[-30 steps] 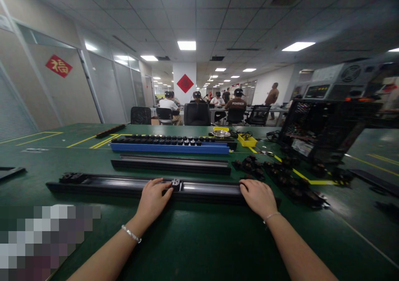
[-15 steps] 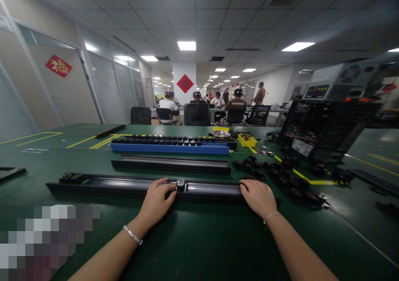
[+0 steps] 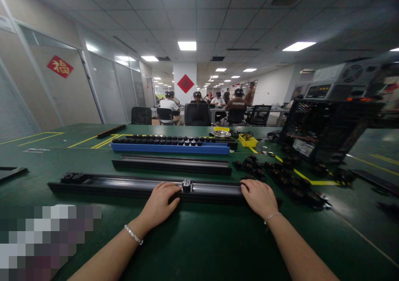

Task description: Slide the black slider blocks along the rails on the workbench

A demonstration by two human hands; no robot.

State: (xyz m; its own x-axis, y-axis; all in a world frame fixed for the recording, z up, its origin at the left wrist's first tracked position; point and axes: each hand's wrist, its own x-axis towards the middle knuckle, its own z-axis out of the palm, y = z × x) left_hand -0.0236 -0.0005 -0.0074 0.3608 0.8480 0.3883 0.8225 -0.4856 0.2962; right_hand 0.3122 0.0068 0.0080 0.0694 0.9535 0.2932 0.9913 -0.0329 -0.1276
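Observation:
A long black rail (image 3: pixel 124 185) with a shiny inner channel lies crosswise on the green table in front of me. My left hand (image 3: pixel 162 202) rests over its near edge, thumb apart from the fingers, fingertips touching the left side of a small black block (image 3: pixel 186 185) that sits in the channel. Toward the rail's right end, my right hand (image 3: pixel 259 195) is curled over it and steadies it; the fingertips are partly hidden. More black blocks (image 3: pixel 74 177) sit together in the channel's left end.
Behind lie a second black rail (image 3: pixel 171 164) and a blue rail (image 3: pixel 171 148) lined with black parts. Loose black parts (image 3: pixel 293 185) are heaped at right, near an open computer case (image 3: pixel 327 127). A yellow tray (image 3: pixel 248 141) and metal dish (image 3: pixel 221 134) stand farther back.
The small black block has slid a little to the right along the channel, with my left hand following it. My right hand stays in place on the rail.

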